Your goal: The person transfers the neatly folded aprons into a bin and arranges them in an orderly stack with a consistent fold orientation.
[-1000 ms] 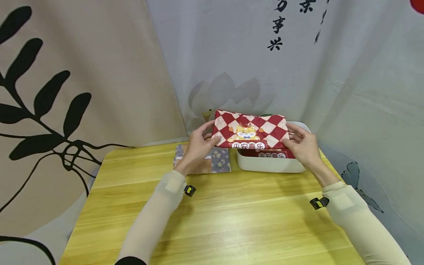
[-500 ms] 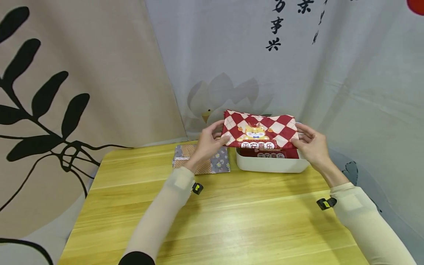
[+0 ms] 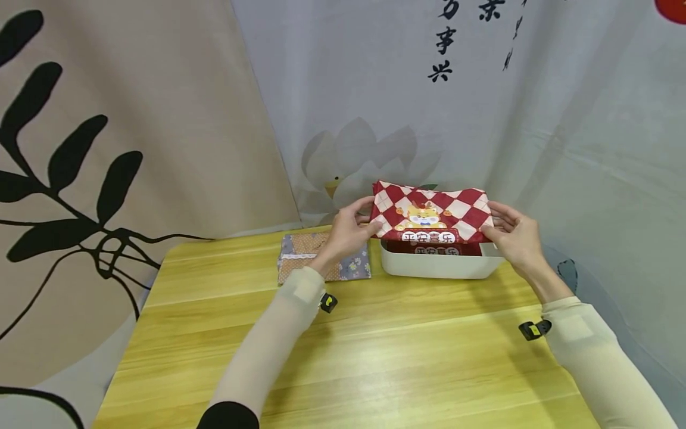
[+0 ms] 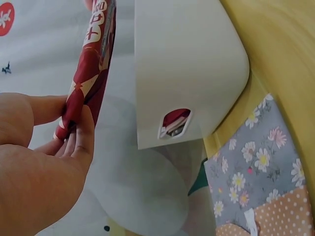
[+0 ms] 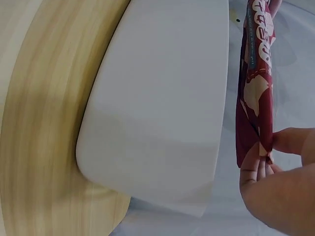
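Observation:
Both my hands hold a folded cloth (image 3: 429, 213) in red and cream diamonds, printed with a cartoon animal and white characters. It hangs above a white box (image 3: 439, 266), apart from its rim. My left hand (image 3: 347, 233) pinches the left end, thumb in front; in the left wrist view the fingers lie behind the cloth (image 4: 86, 73). At the other end my right hand (image 3: 515, 237) pinches it likewise, also seen around the cloth (image 5: 258, 98) in the right wrist view. Inside the box lies another red cloth (image 3: 429, 249) with similar lettering, partly hidden.
Left of the box, a folded patchwork cloth (image 3: 354, 266), grey floral and dotted brown, lies flat on the wooden table (image 3: 407, 345), partly behind my left forearm. A printed curtain (image 3: 375, 89) hangs behind the table. The box has a handle hole (image 4: 176, 123) in its end.
Both hands have moved to the right together with the checked cloth, and it now hangs more squarely over the box. More of the patchwork cloth shows.

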The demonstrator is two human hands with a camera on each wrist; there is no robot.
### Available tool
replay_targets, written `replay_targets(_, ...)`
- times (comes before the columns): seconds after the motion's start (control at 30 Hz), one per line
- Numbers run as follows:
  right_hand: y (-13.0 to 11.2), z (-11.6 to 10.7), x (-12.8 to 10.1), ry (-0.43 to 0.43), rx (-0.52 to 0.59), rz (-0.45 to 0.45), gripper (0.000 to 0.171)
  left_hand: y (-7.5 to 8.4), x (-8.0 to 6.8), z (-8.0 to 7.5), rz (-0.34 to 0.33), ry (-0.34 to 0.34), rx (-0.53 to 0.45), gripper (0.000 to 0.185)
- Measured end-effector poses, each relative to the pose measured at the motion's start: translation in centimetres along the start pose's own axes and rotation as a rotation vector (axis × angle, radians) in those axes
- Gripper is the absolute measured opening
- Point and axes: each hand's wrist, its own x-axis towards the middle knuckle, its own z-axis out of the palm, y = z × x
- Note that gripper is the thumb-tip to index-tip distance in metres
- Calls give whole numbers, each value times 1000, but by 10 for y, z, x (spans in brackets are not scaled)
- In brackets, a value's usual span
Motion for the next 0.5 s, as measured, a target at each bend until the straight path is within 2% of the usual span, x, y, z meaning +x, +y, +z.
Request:
replay_targets(0.23,10,-6,3,18,-41,15,63,-2,4,9,-29,-28,17,64)
replay_targets(0.5,21,-10,7,31,-79,32,62,-5,12,20,-50,-22,48,63)
